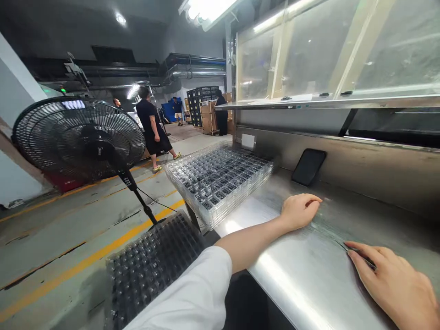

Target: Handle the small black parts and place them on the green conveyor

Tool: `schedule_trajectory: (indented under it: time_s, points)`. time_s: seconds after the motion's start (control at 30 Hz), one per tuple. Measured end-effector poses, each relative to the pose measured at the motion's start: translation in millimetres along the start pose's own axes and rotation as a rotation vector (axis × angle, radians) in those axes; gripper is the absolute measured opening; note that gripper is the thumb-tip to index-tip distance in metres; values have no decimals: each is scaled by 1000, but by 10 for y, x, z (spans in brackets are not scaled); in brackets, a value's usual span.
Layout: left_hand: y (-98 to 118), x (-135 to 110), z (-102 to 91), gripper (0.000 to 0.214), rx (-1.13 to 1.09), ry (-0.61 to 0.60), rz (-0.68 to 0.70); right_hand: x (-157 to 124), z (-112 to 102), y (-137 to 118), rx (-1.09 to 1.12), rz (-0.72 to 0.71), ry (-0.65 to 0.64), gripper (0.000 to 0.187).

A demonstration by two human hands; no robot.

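Note:
My left hand (299,210) rests on the steel workbench (302,275), its fingers curled under in a loose fist; whether anything is inside is hidden. My right hand (395,284) lies at the lower right with the fingers held together, pinching a thin dark tool (345,248) that looks like tweezers against the bench top. A thin clear sheet (326,227) seems to lie flat between the two hands. To the left of my left hand sits a stack of clear plastic trays (218,181) filled with several small dark parts.
A dark phone (308,166) leans on the bench's back wall. A black tray stack (154,266) stands on the floor beside the bench. A black pedestal fan (80,140) is at left. A person in dark clothes (153,128) walks across the aisle; others stand farther back by boxes.

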State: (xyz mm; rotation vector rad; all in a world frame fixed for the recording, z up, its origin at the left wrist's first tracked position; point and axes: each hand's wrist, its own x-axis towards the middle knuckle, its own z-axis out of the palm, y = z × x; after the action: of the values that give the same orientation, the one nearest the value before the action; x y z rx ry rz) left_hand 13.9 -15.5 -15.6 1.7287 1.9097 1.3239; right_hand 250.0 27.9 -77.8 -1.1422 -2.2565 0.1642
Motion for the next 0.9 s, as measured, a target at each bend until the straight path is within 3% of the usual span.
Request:
schedule_trajectory:
  time_s: [0.1, 0.17, 0.23, 0.4, 0.53, 0.67, 0.77, 0.9]
  points:
    - [166, -114, -67, 27, -39, -26, -11, -115, -239, -361, -46, 9, -10, 39]
    - [303, -248, -122, 22, -23, 55, -76, -228, -447, -665, -41, 0, -84, 34]
    - [322, -280, -152, 29, -86, 30, -54, -256, -552, -854, -44, 20, -116, 36]
    - [71, -66, 57, 37, -181, -27, -28, -219, -488, -703, -130, 165, -101, 18]
    - [23, -108, 80, 39, -203, -20, -10, -288, -472, -663, -123, 144, -55, 15]
    - [60, -122, 32, 38, -252, 2, -16, -295, -605, -840, -130, 91, 20, 18]
    - [71, -103, 20, 37, -288, 4, -23, -335, -863, -1169, -131, -42, 154, 17]
    - [65, -125, 9, 41, -201, 38, 12, -614, -1531, -1729, -243, -540, 336, 16]
